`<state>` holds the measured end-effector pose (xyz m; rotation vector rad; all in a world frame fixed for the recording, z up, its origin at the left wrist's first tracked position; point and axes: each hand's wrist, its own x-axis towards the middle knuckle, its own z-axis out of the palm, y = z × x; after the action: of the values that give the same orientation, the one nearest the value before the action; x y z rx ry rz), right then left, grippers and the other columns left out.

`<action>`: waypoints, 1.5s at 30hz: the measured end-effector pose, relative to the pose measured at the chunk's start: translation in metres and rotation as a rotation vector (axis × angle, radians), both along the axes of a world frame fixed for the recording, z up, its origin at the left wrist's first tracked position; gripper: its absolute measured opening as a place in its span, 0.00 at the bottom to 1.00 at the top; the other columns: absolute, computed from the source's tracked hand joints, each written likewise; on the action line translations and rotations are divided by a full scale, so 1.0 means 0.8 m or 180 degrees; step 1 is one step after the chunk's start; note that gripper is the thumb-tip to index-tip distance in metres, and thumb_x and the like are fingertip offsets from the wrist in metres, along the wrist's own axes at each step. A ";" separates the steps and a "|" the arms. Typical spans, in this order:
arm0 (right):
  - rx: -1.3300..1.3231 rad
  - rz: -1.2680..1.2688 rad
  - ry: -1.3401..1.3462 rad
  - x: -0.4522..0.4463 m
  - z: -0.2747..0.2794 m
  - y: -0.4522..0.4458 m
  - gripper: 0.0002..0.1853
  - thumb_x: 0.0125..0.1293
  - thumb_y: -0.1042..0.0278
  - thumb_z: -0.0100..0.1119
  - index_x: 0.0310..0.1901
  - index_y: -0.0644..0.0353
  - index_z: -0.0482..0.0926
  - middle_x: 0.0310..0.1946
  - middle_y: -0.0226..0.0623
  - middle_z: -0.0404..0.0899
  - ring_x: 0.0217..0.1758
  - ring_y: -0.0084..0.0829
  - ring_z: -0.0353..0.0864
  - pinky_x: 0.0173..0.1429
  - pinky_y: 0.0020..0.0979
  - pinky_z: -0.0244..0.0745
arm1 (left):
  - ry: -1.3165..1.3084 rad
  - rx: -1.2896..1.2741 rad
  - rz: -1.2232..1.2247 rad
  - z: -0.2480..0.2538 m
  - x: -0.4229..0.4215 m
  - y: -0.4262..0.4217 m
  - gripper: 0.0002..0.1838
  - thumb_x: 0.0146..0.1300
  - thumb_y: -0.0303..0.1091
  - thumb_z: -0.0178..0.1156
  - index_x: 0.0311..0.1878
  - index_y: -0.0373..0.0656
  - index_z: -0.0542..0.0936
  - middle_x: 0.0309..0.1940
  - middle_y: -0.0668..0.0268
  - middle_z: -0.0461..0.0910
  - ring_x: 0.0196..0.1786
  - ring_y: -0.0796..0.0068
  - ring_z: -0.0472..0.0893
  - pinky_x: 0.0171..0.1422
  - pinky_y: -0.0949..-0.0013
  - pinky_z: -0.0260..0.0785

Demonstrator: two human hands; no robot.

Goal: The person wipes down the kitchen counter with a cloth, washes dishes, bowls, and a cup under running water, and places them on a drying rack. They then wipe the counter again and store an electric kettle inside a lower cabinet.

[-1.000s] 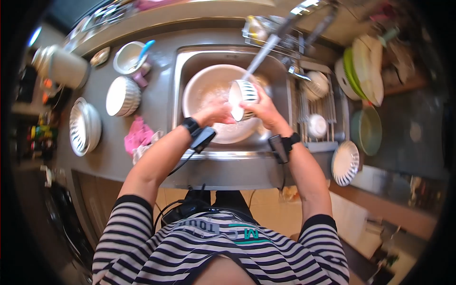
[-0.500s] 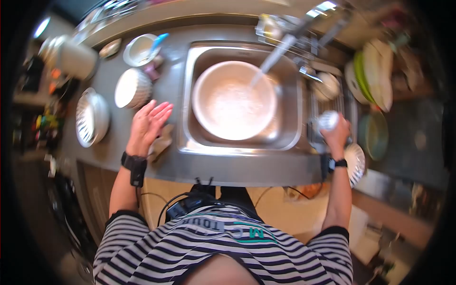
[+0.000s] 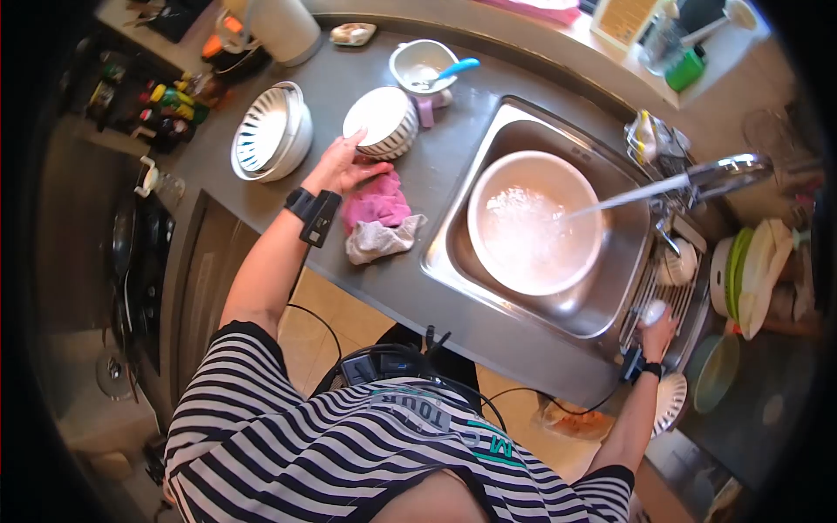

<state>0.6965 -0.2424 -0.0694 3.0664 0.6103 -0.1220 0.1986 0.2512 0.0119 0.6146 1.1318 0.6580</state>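
Note:
My left hand (image 3: 343,166) is at the near side of a striped bowl (image 3: 392,126) on the counter. Its thumb touches the bowl's edge, and its fingers are stretched out and apart below. Just nearer me lie a pink cloth (image 3: 380,200) and a whitish cloth (image 3: 384,240). Far to the right, my right hand (image 3: 660,334) is closed on a small white cup (image 3: 652,312) at the wire dish rack (image 3: 641,296); its fingers partly hide the cup. Water runs from the faucet (image 3: 731,179) into a large pale basin (image 3: 477,218) inside the steel sink (image 3: 453,231).
Stacked white bowls (image 3: 301,139) stand at the left. A cup (image 3: 397,65) holding a blue-handled spoon (image 3: 458,68) stands behind the striped bowl. On the right are another striped bowl (image 3: 676,266), a striped dish (image 3: 670,403) and a green pan (image 3: 715,375).
My left hand has moved from open air beside the striped bowl to touching it. My right hand stays at the rack with the white cup. The view has turned left.

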 end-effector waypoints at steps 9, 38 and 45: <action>0.1750 0.1313 -0.0702 -0.074 0.059 0.148 0.26 0.48 0.86 0.50 0.53 0.64 0.73 0.59 0.51 0.67 0.63 0.51 0.64 0.69 0.43 0.56 | -0.0325 0.0689 -0.0394 0.010 -0.003 0.005 0.31 0.51 0.18 0.47 0.63 0.29 0.60 0.53 0.41 0.72 0.49 0.39 0.78 0.50 0.50 0.80; 0.1394 0.0896 0.1837 -0.195 -0.082 0.335 0.14 0.62 0.79 0.44 0.48 0.71 0.75 0.33 0.54 0.81 0.25 0.42 0.84 0.19 0.36 0.76 | 0.0187 -0.0302 -0.2112 -0.263 0.262 -0.154 0.31 0.55 0.13 0.51 0.63 0.43 0.59 0.58 0.46 0.65 0.57 0.37 0.72 0.34 0.41 0.81; 0.1940 -0.0428 0.3677 -0.181 -0.044 0.334 0.17 0.62 0.81 0.40 0.51 0.66 0.73 0.37 0.46 0.80 0.22 0.38 0.82 0.16 0.30 0.77 | -0.0830 -0.1661 -0.1898 -0.210 0.270 -0.149 0.30 0.67 0.55 0.51 0.66 0.49 0.62 0.61 0.52 0.68 0.60 0.47 0.73 0.51 0.36 0.72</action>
<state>0.5514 0.0246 -0.1045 3.2608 0.4566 -2.1286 0.4147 0.1321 -0.1562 0.3690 0.7702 -0.0772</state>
